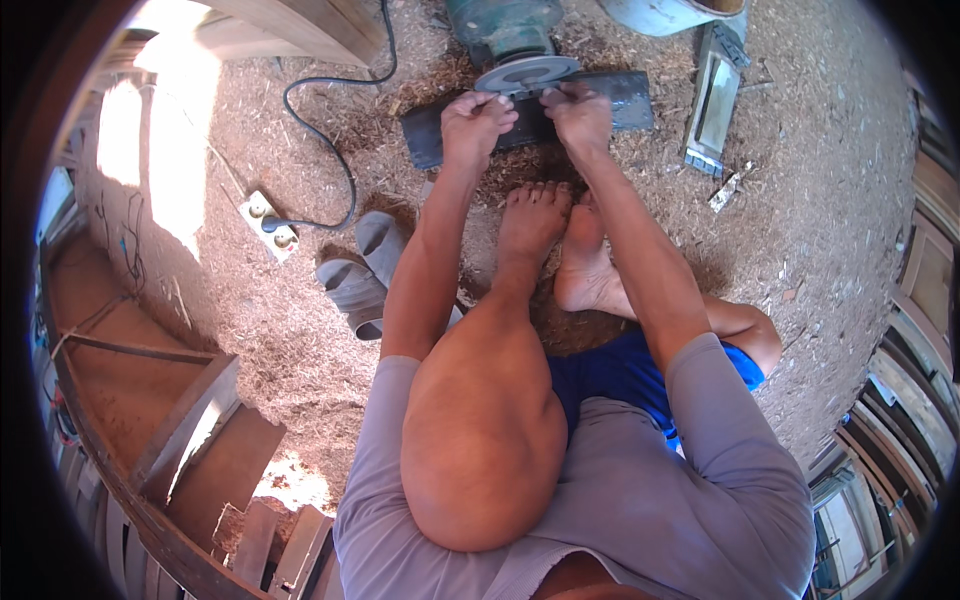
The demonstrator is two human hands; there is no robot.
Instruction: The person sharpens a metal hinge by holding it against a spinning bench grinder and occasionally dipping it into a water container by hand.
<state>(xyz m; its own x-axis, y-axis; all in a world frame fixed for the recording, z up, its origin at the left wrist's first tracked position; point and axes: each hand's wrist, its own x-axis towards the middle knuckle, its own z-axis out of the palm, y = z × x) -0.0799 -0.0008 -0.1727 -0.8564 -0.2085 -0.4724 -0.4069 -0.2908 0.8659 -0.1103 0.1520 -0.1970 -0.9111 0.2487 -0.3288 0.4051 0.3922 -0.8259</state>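
My left hand (478, 128) and my right hand (578, 118) are both raised to the near edge of a round grey grinding disc (527, 72). The disc is mounted on a green motor (503, 22). Fingers and thumb are pinched together on each hand. Whatever lies between them, a small thing close to the disc's rim, is too small and hidden to name. Beneath the hands a dark flat strip (630, 98) lies across the ground in front of the motor. My bare feet (535, 225) rest just on the near side of it.
A black cable (330, 150) runs to a white power strip (268, 226) at left, with grey sandals (355, 285) nearby. A clamp-like sanding tool (712, 105) and a pale bucket (670, 15) stand at right. Wood shavings cover the ground; wooden pieces (150, 400) line the left side.
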